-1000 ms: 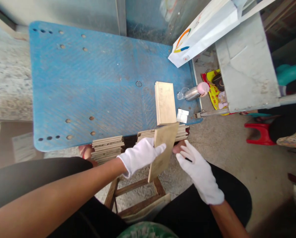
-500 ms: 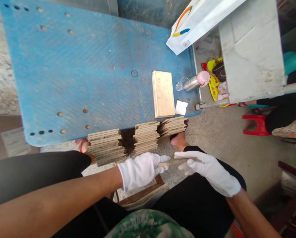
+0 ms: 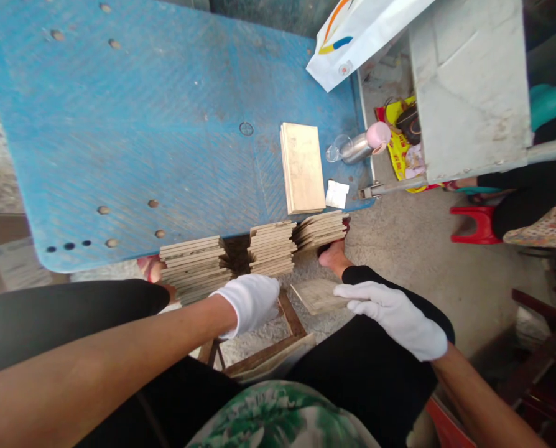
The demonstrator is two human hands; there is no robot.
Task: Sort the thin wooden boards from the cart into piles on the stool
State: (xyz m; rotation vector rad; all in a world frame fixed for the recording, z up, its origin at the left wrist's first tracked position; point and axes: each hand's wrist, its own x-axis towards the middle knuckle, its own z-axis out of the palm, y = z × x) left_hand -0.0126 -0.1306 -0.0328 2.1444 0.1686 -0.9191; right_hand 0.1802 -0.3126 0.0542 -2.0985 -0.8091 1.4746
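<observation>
My right hand (image 3: 394,317), in a white glove, grips one edge of a thin wooden board (image 3: 318,295) above the floor. The board's broad face shows, and its other end is free. My left hand (image 3: 252,303), also gloved in white, is just below the middle stack of boards (image 3: 272,249), apart from the held board. Its fingers point down and are mostly hidden behind the hand. More thin boards stand in a left stack (image 3: 194,270) and a right stack (image 3: 322,230), between my feet along the platform's edge.
A blue platform (image 3: 142,124) lies in front, bearing a small pile of boards (image 3: 303,168), a steel flask with a pink lid (image 3: 359,146), a clear cup and white paper (image 3: 337,194). A white bag (image 3: 343,56) is behind. A wooden frame (image 3: 291,314) is below. Another person sits at right by a red stool (image 3: 474,225).
My left hand has let go of the board and moved left. The board has turned so its broad face shows, still in my right hand. The view has shifted slightly.
</observation>
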